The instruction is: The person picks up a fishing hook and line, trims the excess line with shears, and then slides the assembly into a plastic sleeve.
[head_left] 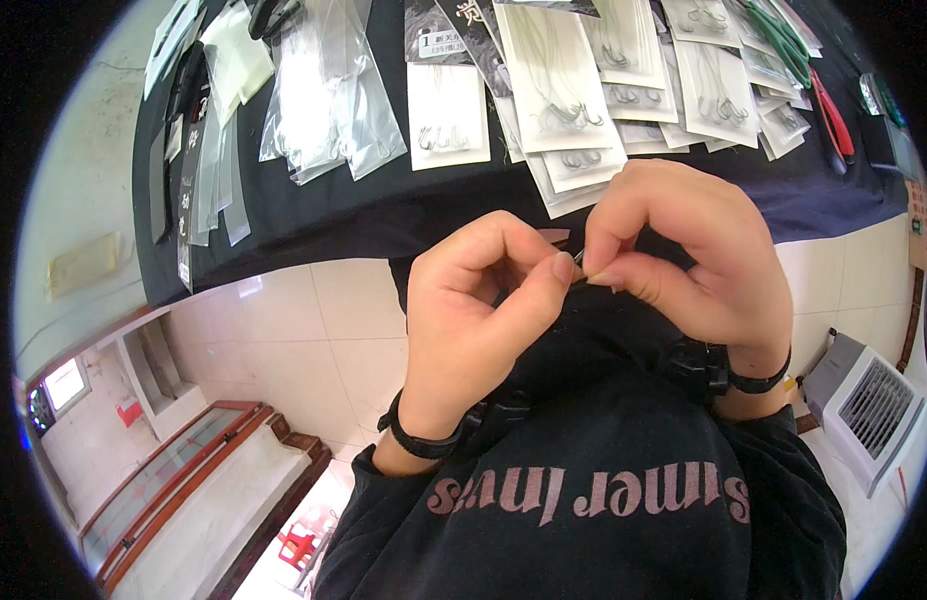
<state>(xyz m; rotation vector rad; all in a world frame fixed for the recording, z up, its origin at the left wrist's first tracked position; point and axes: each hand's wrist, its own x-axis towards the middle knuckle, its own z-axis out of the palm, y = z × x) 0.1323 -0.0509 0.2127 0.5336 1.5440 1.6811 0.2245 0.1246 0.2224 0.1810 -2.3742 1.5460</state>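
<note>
Left hand [473, 315] and right hand [698, 235], pinch grips closed on a slim metallic piece [580, 258], mostly hidden, near centre toward two o'clock; white rectangular hook-bearing cards [545, 70] lie toward one o'clock on the black-clothed desk [323, 225].

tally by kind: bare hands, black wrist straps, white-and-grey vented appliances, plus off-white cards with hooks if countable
Bare hands: 2
Black wrist straps: 2
White-and-grey vented appliance: 1
Total: 5
Off-white cards with hooks overlap too much to count, so they are left out.
</note>
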